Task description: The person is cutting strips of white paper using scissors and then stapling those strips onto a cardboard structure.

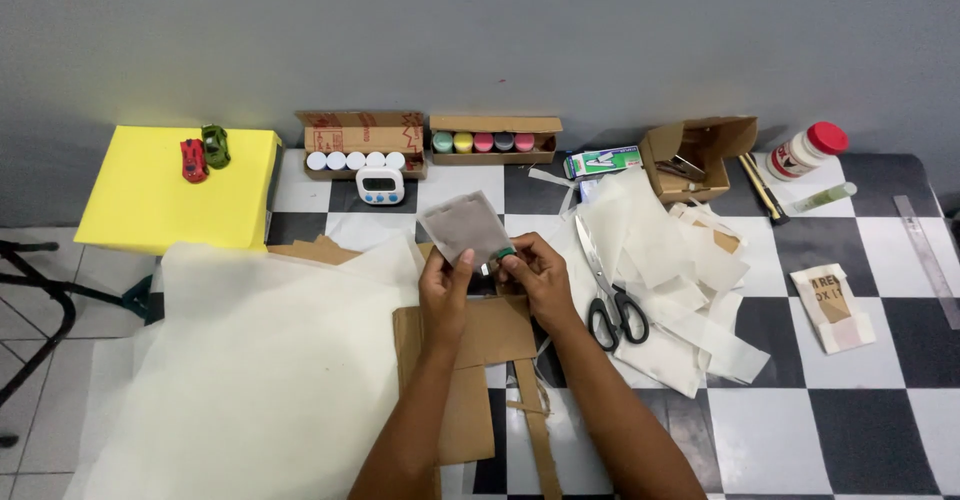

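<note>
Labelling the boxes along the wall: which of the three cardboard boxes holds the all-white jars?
The leftmost cardboard box, just behind the small white timer. The middle box holds multicoloured lids; the right box stands open with dark tools.

Scissors (608, 295) lie right of the hands (495, 280); timer (380, 186) behind them.

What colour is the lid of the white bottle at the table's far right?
Red: the round lid on the white plastic bottle, clearest in the head view.

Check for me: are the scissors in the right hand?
No, the scissors lie on white paper scraps beside the right hand.
</note>
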